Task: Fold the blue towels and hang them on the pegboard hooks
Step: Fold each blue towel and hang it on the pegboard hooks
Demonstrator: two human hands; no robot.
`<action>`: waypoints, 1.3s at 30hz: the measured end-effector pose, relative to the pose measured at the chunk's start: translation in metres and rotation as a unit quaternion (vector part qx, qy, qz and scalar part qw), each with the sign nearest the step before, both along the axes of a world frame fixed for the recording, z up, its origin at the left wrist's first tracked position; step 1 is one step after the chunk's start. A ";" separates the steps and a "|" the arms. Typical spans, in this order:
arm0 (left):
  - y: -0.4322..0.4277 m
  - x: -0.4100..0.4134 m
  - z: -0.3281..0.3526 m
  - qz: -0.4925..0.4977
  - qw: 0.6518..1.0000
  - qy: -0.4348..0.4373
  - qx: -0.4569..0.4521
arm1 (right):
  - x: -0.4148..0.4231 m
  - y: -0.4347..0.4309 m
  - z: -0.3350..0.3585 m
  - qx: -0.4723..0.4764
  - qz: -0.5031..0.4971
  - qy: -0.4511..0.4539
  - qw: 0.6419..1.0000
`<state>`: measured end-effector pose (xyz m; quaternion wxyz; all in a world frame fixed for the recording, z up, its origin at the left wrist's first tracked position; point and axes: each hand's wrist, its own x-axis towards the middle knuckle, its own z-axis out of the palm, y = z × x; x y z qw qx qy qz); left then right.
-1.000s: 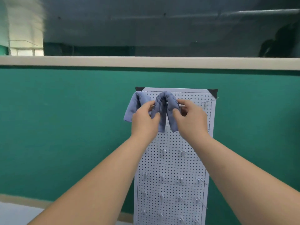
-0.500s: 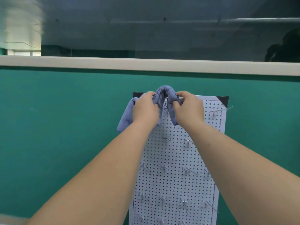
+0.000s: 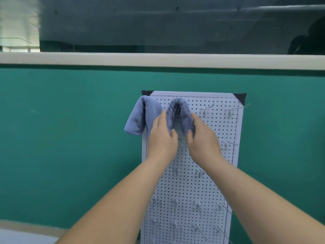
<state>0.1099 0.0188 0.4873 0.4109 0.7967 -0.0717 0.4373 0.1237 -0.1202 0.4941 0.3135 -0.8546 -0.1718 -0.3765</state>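
A white pegboard point(image 3: 184, 189) with metal hooks stands against the green wall. One folded blue towel point(image 3: 139, 118) hangs over the top-left hook. A second folded blue towel point(image 3: 178, 110) is draped over the hook beside it, both ends hanging down. My left hand point(image 3: 161, 140) touches its left end and my right hand point(image 3: 202, 140) touches its right end. The fingers of both hands are straight, thumbs near the towel's lower edges. The lower tips of this towel are hidden behind my hands.
Empty hooks point(image 3: 206, 109) stick out of the top row to the right, and more fill the lower rows. The green wall point(image 3: 70, 138) has a pale ledge point(image 3: 158, 59) above it. A light floor strip shows at the bottom left.
Both hands gripped the second towel and lifted it above the board's top edge. It now hangs on the hook, and my hands have slid down its sides with fingers straightened.
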 end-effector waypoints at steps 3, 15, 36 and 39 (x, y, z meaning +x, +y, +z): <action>0.001 -0.020 -0.053 -0.004 0.999 -0.031 0.022 | -0.023 -0.010 -0.046 -0.005 0.017 -0.005 1.000; 0.025 -0.103 -0.330 -0.062 0.928 0.323 0.172 | -0.108 -0.085 -0.344 -0.134 0.024 0.284 0.949; 0.005 -0.137 -0.543 -0.137 0.723 0.591 0.331 | -0.144 -0.087 -0.537 -0.346 0.083 0.521 0.776; 0.001 -0.127 -0.543 -0.104 0.745 0.582 0.308 | -0.141 -0.088 -0.536 -0.337 0.082 0.523 0.778</action>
